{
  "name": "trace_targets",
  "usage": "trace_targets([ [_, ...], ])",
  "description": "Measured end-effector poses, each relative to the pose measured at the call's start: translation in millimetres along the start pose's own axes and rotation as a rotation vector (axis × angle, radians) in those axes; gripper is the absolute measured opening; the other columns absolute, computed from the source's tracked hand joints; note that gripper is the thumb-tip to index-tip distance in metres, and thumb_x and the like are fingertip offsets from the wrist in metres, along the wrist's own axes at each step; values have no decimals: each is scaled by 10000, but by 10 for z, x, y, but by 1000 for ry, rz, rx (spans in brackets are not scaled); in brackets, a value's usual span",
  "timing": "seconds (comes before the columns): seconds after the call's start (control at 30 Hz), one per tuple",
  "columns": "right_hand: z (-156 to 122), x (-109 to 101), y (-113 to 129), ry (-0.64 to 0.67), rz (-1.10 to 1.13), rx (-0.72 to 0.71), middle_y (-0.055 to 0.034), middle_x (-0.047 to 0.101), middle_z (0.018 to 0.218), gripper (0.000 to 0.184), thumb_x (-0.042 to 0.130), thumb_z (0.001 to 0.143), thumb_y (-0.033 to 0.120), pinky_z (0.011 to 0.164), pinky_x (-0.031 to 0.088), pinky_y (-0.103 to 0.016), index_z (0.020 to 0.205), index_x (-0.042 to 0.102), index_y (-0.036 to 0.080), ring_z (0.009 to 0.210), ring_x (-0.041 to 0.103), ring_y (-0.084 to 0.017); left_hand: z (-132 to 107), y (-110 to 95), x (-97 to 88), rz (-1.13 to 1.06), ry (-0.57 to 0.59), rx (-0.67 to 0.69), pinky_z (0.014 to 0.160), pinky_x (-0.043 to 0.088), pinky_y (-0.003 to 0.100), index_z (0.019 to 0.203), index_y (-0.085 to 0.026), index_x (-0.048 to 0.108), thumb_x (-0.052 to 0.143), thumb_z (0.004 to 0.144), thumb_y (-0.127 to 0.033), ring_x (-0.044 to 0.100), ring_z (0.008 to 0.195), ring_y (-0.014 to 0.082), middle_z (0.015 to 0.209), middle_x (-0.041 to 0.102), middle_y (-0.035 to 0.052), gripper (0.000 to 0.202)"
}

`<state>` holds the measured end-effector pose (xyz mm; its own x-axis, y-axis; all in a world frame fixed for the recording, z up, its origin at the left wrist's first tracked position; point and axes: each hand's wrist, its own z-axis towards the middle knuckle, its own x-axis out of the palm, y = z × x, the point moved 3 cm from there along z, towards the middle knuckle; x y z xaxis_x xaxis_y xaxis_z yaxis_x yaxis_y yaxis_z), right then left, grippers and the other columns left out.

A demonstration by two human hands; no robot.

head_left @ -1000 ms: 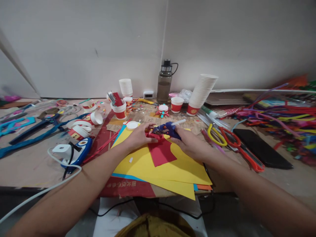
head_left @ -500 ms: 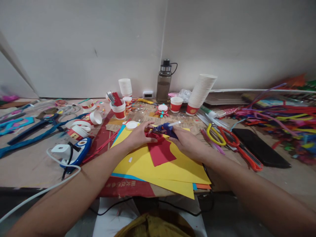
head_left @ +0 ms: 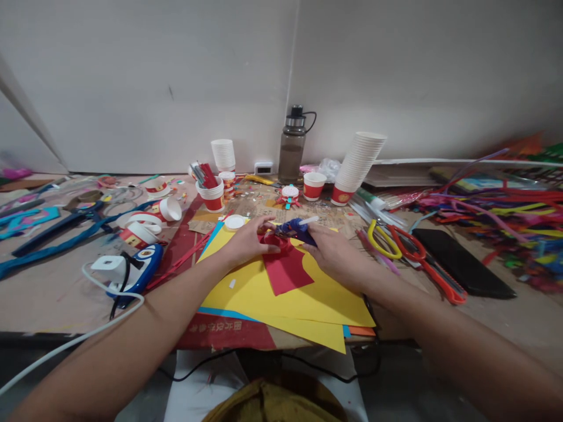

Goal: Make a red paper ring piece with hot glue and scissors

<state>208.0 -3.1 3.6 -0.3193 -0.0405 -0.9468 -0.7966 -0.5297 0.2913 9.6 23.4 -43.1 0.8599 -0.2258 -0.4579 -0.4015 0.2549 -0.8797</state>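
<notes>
In the head view my right hand point(head_left: 323, 243) is wrapped around a dark blue hot glue gun point(head_left: 299, 230), with a white glue stick poking out of its back end. The gun's nozzle points left, toward my left hand point(head_left: 248, 239). The fingers of that hand are curled round a small red piece point(head_left: 270, 240), whose shape is partly hidden by the fingers and the gun. Beneath both hands lies a red paper sheet point(head_left: 290, 275) with a curved cut edge, on top of yellow paper point(head_left: 246, 299). A white disc-shaped lid point(head_left: 234, 222) rests beyond my left wrist.
Paper cups point(head_left: 358, 167) are stacked at the back right, near a water bottle point(head_left: 292, 149). Red-handled scissors point(head_left: 409, 243), a red utility knife point(head_left: 444, 282) and a black phone point(head_left: 464, 264) lie to the right. A white charger plug point(head_left: 109, 265) with cable sits left.
Almost nothing differs. The glue gun's rear end has shifted very slightly left, and both hands keep their places.
</notes>
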Motion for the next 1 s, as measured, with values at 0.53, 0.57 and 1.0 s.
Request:
trace_targets([
  [0.53, 34, 61, 32, 86, 86, 78, -168, 664, 1085, 227, 481, 924, 265, 747, 435, -291, 1102, 535, 135, 955, 629, -246, 4, 28, 2, 25, -12, 11, 954, 469, 399, 1329, -194, 476, 820, 609, -337, 605, 1082, 233, 1225, 604, 117, 811],
  [0.57, 38, 64, 30, 84, 84, 81, -165, 665, 1081, 225, 481, 923, 263, 742, 434, -289, 1101, 536, 136, 950, 629, -245, 2, 25, 1, 30, -16, 10, 954, 469, 400, 1325, -199, 480, 821, 607, -337, 605, 1078, 232, 1221, 606, 114, 807],
  [1.0, -66, -63, 61, -18, 13, 58, -152, 655, 1120, 313, 474, 911, 194, 823, 448, -328, 1218, 520, 157, 1051, 606, -262, -2, 8, -1, 0, -4, 15, 998, 432, 423, 1313, -195, 470, 813, 611, -296, 612, 1083, 236, 1173, 660, 90, 788],
])
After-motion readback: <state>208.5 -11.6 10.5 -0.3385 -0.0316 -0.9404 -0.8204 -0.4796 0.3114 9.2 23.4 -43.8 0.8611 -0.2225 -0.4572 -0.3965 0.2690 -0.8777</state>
